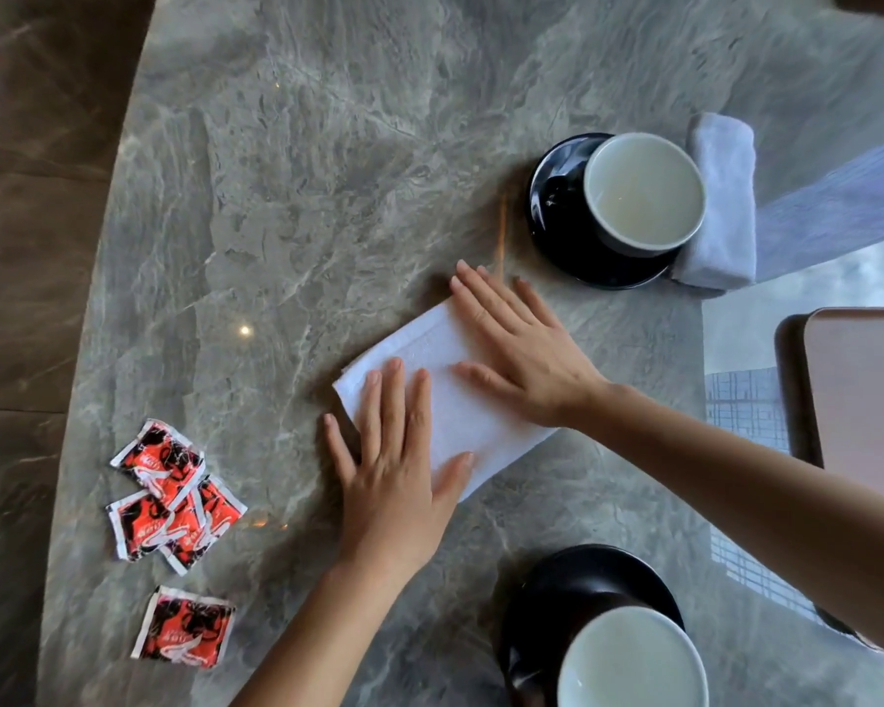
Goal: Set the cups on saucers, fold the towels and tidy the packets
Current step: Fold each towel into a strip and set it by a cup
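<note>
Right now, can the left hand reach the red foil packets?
Probably yes: the left hand lies on the white towel; only bare grey marble tabletop separates it from the red foil packets.

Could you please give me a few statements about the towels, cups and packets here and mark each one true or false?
1. The left hand and the right hand both lie flat on the white towel. True.
2. The far cup lies on its side. False: it stands upright on a black saucer.
3. A second towel, rolled up, lies beside that saucer. True.
4. The red packets lie on the white towel. False: they lie on the table, left of it.
</note>
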### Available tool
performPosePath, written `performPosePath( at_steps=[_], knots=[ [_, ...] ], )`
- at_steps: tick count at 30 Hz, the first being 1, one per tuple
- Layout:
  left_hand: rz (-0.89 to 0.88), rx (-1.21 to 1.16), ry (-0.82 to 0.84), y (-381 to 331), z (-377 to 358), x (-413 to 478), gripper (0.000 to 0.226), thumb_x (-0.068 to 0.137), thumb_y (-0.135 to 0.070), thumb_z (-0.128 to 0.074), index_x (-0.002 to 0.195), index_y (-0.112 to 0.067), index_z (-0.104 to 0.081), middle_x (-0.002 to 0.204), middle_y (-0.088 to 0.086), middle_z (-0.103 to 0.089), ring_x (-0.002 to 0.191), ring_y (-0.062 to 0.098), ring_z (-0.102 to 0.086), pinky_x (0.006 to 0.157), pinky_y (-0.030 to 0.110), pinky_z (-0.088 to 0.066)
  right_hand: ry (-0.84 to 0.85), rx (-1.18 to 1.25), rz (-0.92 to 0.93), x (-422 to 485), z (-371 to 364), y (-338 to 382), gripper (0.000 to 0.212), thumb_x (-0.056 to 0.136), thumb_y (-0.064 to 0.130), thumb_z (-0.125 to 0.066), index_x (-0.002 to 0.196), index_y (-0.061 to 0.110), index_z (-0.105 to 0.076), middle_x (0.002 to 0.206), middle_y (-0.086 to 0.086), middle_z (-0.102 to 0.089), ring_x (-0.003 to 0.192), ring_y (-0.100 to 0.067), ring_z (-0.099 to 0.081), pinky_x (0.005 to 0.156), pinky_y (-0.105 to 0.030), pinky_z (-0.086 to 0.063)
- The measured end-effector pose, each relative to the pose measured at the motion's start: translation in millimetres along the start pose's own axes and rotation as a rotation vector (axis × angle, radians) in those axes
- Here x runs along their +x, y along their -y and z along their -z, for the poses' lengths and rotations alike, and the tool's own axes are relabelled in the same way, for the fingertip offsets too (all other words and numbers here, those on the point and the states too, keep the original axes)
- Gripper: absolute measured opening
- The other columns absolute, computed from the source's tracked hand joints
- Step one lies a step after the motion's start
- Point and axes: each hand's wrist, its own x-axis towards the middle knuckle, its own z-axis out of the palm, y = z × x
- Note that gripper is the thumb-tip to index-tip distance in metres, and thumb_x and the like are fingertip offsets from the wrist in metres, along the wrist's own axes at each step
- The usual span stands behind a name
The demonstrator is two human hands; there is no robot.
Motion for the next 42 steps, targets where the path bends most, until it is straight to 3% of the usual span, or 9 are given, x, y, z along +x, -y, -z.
performPosePath(
  at_steps=[4, 6, 12, 17, 22, 27, 32, 37, 42],
  knots=[
    [-0.039, -0.264, -0.150, 7, 16, -10, 0.049, 0.081, -0.039, -0.055, 0.128, -0.026, -0.048, 0.147, 0.000, -0.039, 0.139, 0.017, -0.029, 0.110, 0.061, -0.012, -0.407, 0.327, -0.036, -16, 30, 3, 0.034, 0.092, 0.013, -0.047, 0.124, 0.016, -0.056, 0.132, -0.001, -0.053, 0.124, -0.019, -0.050, 0.102, -0.034, -0.042],
    [-0.124, -0.258, -0.205, 8, 23, -21, 0.037, 0.080, -0.038, -0.055, 0.115, -0.026, -0.056, 0.129, -0.004, -0.052, 0.122, 0.015, -0.044, 0.106, 0.059, -0.024, -0.388, 0.255, 0.024, -38, 39, 1, 0.025, 0.085, 0.004, -0.049, 0.098, 0.018, -0.064, 0.105, -0.001, -0.060, 0.099, -0.018, -0.059, 0.081, -0.037, -0.049],
    [-0.093, -0.096, -0.053, -2, 20, -21, 0.059, 0.058, -0.050, -0.075, 0.109, -0.023, -0.061, 0.108, -0.001, -0.058, 0.098, 0.023, -0.057, 0.098, 0.055, -0.038, 0.110, 0.014, 0.029, -78, 21, -15, 0.033, 0.080, 0.026, -0.062, 0.113, 0.023, -0.060, 0.132, 0.003, -0.050, 0.122, -0.018, -0.045, 0.095, -0.045, -0.045],
    [-0.112, -0.076, -0.041, -1, 18, -22, 0.063, 0.054, -0.043, -0.080, 0.111, -0.027, -0.059, 0.109, -0.005, -0.058, 0.101, 0.021, -0.057, 0.099, 0.045, -0.033, -0.216, 0.033, 0.024, -73, 6, -17, 0.021, 0.082, 0.018, -0.062, 0.103, 0.017, -0.066, 0.125, -0.006, -0.057, 0.112, -0.022, -0.051, 0.085, -0.040, -0.051],
    [-0.102, -0.224, -0.144, -1, 29, -25, 0.037, 0.067, -0.017, -0.072, 0.101, -0.022, -0.059, 0.095, -0.010, -0.062, 0.093, 0.016, -0.061, 0.093, 0.037, -0.034, -0.438, 0.183, 0.072, -50, 11, -4, 0.016, 0.091, 0.013, -0.056, 0.105, 0.013, -0.061, 0.126, 0.000, -0.058, 0.126, -0.019, -0.046, 0.106, -0.023, -0.034],
    [-0.046, -0.601, -0.107, -8, 39, -33, 0.027, 0.078, -0.006, -0.057, 0.104, -0.015, -0.054, 0.084, -0.002, -0.061, 0.073, 0.023, -0.056, 0.067, 0.032, -0.046, -0.514, 0.450, -0.021, -21, 17, 19, 0.021, 0.092, 0.012, -0.052, 0.112, 0.016, -0.056, 0.110, 0.016, -0.057, 0.113, -0.007, -0.054, 0.097, -0.023, -0.042],
    [0.273, -1.290, 0.003, -23, 37, -39, 0.024, 0.089, 0.006, -0.049, 0.103, -0.014, -0.050, 0.099, 0.005, -0.067, 0.088, 0.004, -0.064, 0.074, 0.013, -0.047, -0.504, 0.663, -0.123, 6, 18, 35, 0.033, 0.091, 0.020, -0.057, 0.122, 0.017, -0.045, 0.090, 0.015, -0.052, 0.084, -0.002, -0.053, 0.081, -0.026, -0.045],
    [0.396, -1.396, -0.005, -21, 30, -40, 0.017, 0.091, 0.002, -0.050, 0.107, -0.005, -0.048, 0.103, 0.014, -0.068, 0.087, 0.004, -0.065, 0.084, 0.019, -0.051, -0.442, 0.483, -0.232, 20, 6, 42, 0.036, 0.089, 0.028, -0.058, 0.123, 0.018, -0.046, 0.086, 0.010, -0.055, 0.080, -0.013, -0.058, 0.077, -0.040, -0.049],
    [0.332, -1.322, -0.073, -10, 26, -38, 0.015, 0.092, -0.007, -0.051, 0.103, -0.015, -0.049, 0.098, 0.004, -0.068, 0.084, 0.006, -0.066, 0.077, 0.016, -0.051, -0.447, 0.331, -0.279, 25, -5, 40, 0.029, 0.091, 0.027, -0.054, 0.119, 0.020, -0.051, 0.098, 0.019, -0.052, 0.085, 0.003, -0.050, 0.081, -0.036, -0.043]
  ],
)
